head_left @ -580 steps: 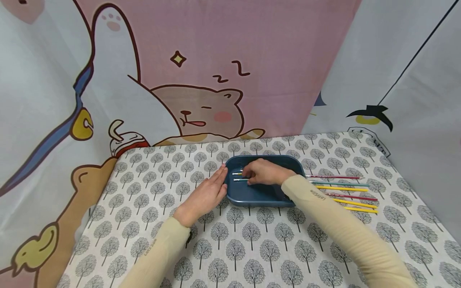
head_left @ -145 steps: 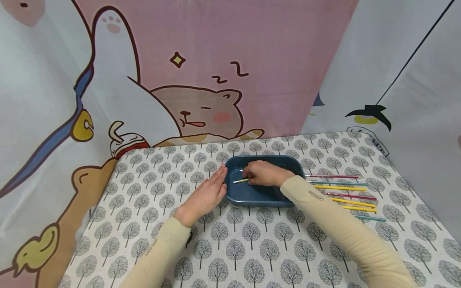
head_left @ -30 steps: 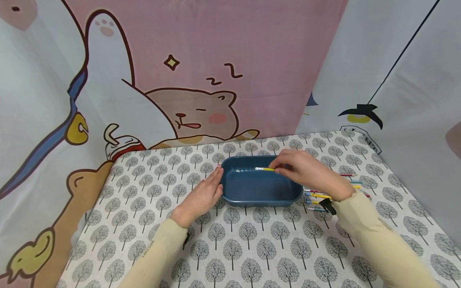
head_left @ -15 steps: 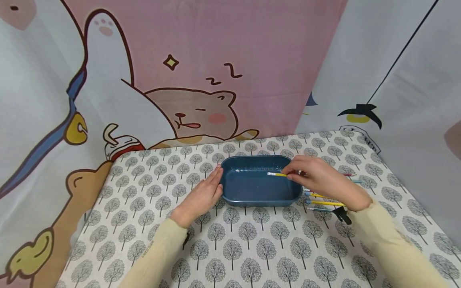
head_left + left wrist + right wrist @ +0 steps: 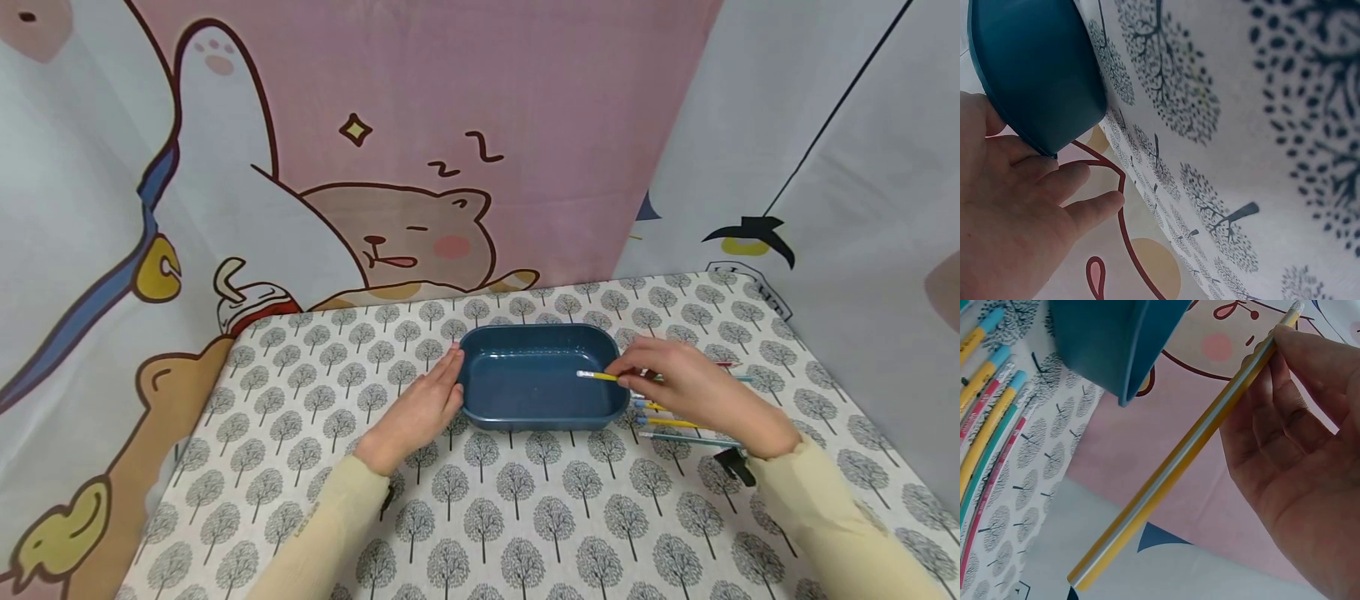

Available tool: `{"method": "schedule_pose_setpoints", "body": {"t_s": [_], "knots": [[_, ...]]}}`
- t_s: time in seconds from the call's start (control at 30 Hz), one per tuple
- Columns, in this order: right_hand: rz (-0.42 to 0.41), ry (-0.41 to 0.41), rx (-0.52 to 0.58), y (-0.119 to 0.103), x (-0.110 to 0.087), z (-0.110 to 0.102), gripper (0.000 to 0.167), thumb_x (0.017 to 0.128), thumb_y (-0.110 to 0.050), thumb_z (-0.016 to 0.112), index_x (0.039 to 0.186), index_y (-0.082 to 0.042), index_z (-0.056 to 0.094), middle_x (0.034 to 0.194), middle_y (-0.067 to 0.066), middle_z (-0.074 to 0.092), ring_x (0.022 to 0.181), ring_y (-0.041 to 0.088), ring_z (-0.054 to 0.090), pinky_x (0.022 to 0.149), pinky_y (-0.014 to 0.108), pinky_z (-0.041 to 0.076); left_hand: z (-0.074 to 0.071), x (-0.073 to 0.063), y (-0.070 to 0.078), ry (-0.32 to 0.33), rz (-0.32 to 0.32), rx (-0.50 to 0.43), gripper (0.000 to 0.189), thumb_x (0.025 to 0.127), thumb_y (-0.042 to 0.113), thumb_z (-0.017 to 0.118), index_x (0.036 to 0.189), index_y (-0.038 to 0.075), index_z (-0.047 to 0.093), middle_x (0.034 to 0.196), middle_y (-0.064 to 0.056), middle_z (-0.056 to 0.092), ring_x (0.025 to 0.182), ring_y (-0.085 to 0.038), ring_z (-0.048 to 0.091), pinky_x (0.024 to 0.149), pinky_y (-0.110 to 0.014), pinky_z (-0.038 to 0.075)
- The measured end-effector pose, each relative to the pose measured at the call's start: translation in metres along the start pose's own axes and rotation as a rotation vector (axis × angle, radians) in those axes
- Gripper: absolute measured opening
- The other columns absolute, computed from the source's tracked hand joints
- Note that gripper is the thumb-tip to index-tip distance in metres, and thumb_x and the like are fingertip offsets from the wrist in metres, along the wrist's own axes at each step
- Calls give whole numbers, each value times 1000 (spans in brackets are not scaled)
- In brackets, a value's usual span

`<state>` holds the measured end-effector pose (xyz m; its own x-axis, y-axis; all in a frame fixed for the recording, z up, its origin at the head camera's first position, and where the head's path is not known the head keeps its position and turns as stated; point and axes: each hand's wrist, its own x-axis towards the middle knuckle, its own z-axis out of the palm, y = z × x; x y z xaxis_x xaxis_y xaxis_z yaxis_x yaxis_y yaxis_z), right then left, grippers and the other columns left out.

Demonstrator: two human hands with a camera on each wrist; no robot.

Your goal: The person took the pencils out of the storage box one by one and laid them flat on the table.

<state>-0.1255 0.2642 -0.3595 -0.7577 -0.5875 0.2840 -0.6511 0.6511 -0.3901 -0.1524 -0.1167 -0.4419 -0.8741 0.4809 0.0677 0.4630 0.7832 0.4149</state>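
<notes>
In the head view my right hand (image 5: 693, 387) pinches a yellow pencil (image 5: 600, 377) between thumb and fingers at the right end of a dark blue rectangular tray (image 5: 543, 424). The pencil's pale tip points left over the tray. From the right wrist the yellow pencil (image 5: 1172, 462) shows a silver stripe along it and a blunt far end. My left hand (image 5: 415, 410) lies against the tray's left end with its fingers extended. The left wrist view shows the left hand (image 5: 1029, 206) with fingertips at the rim of the tray (image 5: 1041, 69).
Just right of the tray, several pencils lie side by side on the table, among them a yellow pencil (image 5: 671, 422) and a teal pencil (image 5: 690, 437), partly under the right arm. A tree-print cloth (image 5: 517, 517) covers the table. Cartoon-printed curtains (image 5: 585, 150) stand behind.
Earlier the right hand reached inside the tray, where pencils lay. A teal pencil has joined the row. Over the last second, the hand has carried the yellow pencil rightward and nearer. The left hand stays put.
</notes>
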Motion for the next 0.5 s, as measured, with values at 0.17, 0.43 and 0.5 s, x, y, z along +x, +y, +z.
{"method": "schedule_pose_setpoints", "body": {"t_s": [0.17, 0.43, 0.5], "knots": [[43, -3, -3, 1, -10, 1, 24, 91, -2, 77, 107, -19, 80, 95, -15, 65, 71, -2, 51, 58, 22, 48, -1, -1, 1, 11, 8, -7, 59, 112, 27, 41, 163, 1, 26, 171, -9, 13, 154, -29, 25, 117, -61, 35], [25, 37, -5, 8, -27, 6, 26, 87, 1, 79, 104, -19, 80, 96, -16, 64, 69, -4, 51, 58, 20, 49, 1, 0, -1, 30, 29, -3, 59, 112, 26, 42, 162, -1, 27, 170, -15, 19, 154, -31, 27, 116, -61, 36], [24, 44, -6, 10, -30, 7, 27, 86, 2, 80, 103, -19, 80, 96, -17, 64, 71, -4, 52, 58, 20, 50, 1, 0, -1, 29, 26, -2, 59, 112, 26, 41, 162, 0, 27, 170, -13, 17, 154, -30, 27, 116, -61, 36]]}}
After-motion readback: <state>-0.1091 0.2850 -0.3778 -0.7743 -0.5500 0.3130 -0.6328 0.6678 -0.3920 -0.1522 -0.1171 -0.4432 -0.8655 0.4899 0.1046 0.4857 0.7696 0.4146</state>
